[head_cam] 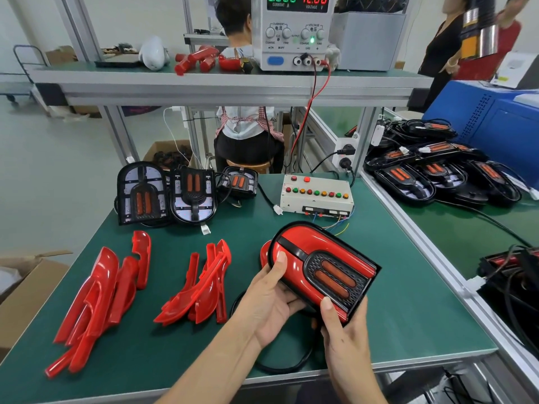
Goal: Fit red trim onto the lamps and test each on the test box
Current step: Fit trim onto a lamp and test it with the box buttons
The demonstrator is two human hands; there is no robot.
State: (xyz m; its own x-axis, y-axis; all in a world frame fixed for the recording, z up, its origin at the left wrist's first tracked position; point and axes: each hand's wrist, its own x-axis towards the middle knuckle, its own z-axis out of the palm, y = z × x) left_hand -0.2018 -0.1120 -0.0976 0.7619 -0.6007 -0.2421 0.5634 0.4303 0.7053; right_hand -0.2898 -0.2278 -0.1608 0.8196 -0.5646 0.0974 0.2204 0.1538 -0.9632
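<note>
I hold a lamp (322, 265) with red trim fitted over its black frame above the green table. My left hand (272, 298) grips its left end, thumb pressed on the red trim. My right hand (344, 330) grips the lamp's near corner, thumb on top. Its black cable (280, 365) loops under my hands. Two piles of loose red trim pieces (96, 295) (201, 290) lie to the left. Three bare lamps (141, 193) (194, 196) (239, 182) stand at the table's back. The test box (316, 196) with coloured buttons sits behind the held lamp.
A power supply (291, 30) reading 12.00 V stands on the upper shelf, its red and black leads hanging down. Several lamps (437, 173) are stacked on the right bench. A cardboard box (26, 290) stands at the left. A person sits behind the bench; another stands at the far right.
</note>
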